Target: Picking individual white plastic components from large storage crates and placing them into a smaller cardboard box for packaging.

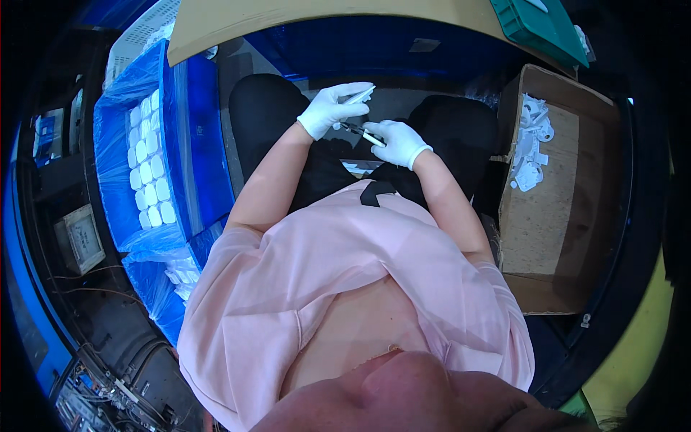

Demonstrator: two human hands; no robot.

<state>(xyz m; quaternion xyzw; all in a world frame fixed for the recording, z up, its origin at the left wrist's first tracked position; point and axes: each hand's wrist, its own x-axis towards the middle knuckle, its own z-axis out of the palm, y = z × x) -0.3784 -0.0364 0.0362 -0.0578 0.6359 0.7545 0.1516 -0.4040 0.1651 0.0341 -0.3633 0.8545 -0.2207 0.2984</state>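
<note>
Fingers [348, 89] of the left hand [324, 111] are pinched on a white piece [361, 96], and its edge sticks out past the glove, up and to the right. Watching from far away, I see the right hand [402, 144] wrapped around a small tool [371, 137], black and white. Its dark tip points left and sits just below the left hand's fingers. I cannot tell if the tip touches the white piece. Both hands wear white gloves and are close together, with a little gap between them.

They are up over the space between two dark knees [263, 108], so I see some room on both sides. Past them is a blue panel [360, 47], and the curved edge of a tan board [324, 16] runs across the top. A green tray [529, 29] is by the board's right end.

On the left, a blue bin [201, 137] has its side wall near the left knee. White caps [147, 162] fill it in rows. On the right, a brown box [543, 230] has one wall near the right knee. White scraps [533, 137] lie along that wall, and lots of brown bottom shows beside them.
</note>
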